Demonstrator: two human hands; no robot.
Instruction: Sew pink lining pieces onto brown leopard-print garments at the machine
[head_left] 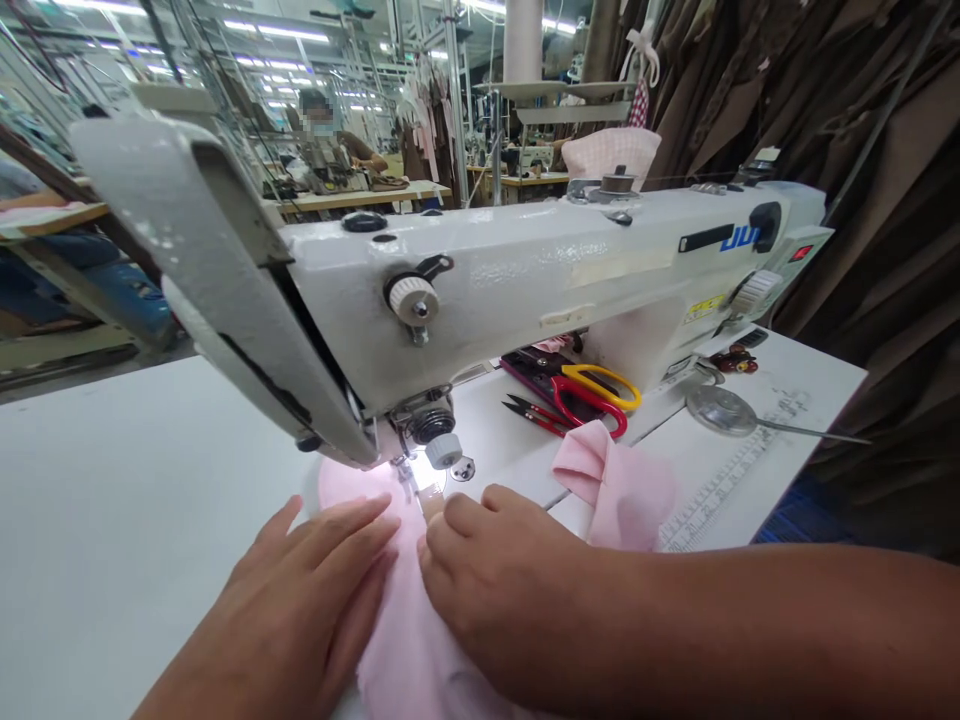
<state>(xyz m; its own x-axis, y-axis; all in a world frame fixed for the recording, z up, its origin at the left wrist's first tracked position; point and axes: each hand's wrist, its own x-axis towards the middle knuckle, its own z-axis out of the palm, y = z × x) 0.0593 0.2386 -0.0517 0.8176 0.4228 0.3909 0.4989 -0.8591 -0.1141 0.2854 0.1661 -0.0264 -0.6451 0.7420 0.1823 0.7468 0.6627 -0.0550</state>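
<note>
Pink fabric (pixel 405 620) lies under the lit presser foot and needle area of a white sewing machine (pixel 495 265), and trails toward me. My left hand (pixel 315 570) rests flat on the fabric's left side, fingers stretched toward the presser foot. To the right of the foot, my right hand (pixel 487 570) has its fingers curled and pressed together on the fabric's edge, holding it. A small tan piece (pixel 431 500) shows between the foot and my right fingertips; its kind is unclear.
Right of the needle lie thread snips (pixel 536 412), scissors with red and yellow handles (pixel 600 395) and a folded pink fabric piece (pixel 611 480). A round metal disc with a rod (pixel 721 410) sits near a printed ruler. Brown garments (pixel 847 130) hang behind; a person (pixel 337 140) sits across the room.
</note>
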